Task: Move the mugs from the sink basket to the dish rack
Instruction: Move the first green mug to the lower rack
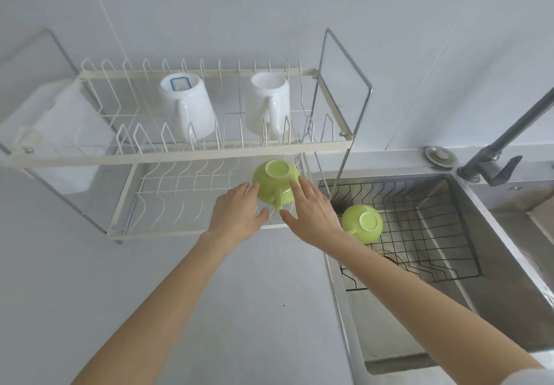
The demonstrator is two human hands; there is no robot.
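Observation:
A green mug (274, 182) stands upside down on the right end of the dish rack's lower tier (168, 202), handle toward me. My left hand (238, 212) and my right hand (311, 212) flank it with fingers spread, fingertips touching its sides. A second green mug (362, 223) lies upside down in the black wire sink basket (434, 234). Two white mugs (187, 106) (268, 103) sit inverted on the rack's upper tier (90, 157).
The steel sink (494, 309) fills the right side, with a dark faucet (509, 145) and a round metal cap (440, 155) behind it. A white container (60, 133) hangs at the rack's left end. Grey counter lies in front of the rack.

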